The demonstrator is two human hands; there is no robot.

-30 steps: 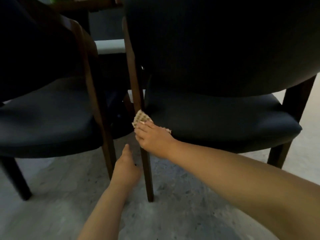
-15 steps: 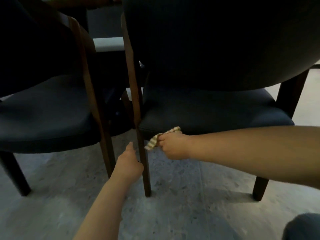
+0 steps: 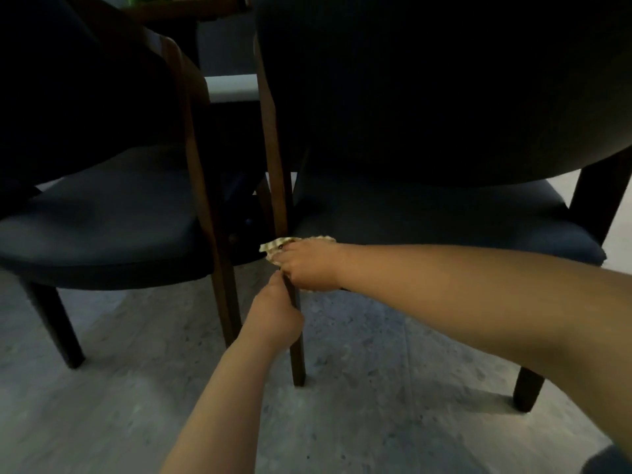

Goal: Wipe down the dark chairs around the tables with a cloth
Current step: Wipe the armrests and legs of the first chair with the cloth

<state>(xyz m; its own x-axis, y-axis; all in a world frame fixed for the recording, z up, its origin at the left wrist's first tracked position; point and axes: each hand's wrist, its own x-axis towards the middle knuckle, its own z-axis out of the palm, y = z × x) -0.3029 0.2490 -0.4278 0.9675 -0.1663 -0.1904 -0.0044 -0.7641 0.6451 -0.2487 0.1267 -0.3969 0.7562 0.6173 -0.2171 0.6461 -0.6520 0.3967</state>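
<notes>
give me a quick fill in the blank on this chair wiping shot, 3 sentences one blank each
1. The checked cloth is held by the person's ____ hand.
2. The left hand grips a wooden ____ of the right-hand chair.
3. The number of dark chairs in view, counting the left-hand chair, is ____.

Missing words: right; leg; two
</notes>
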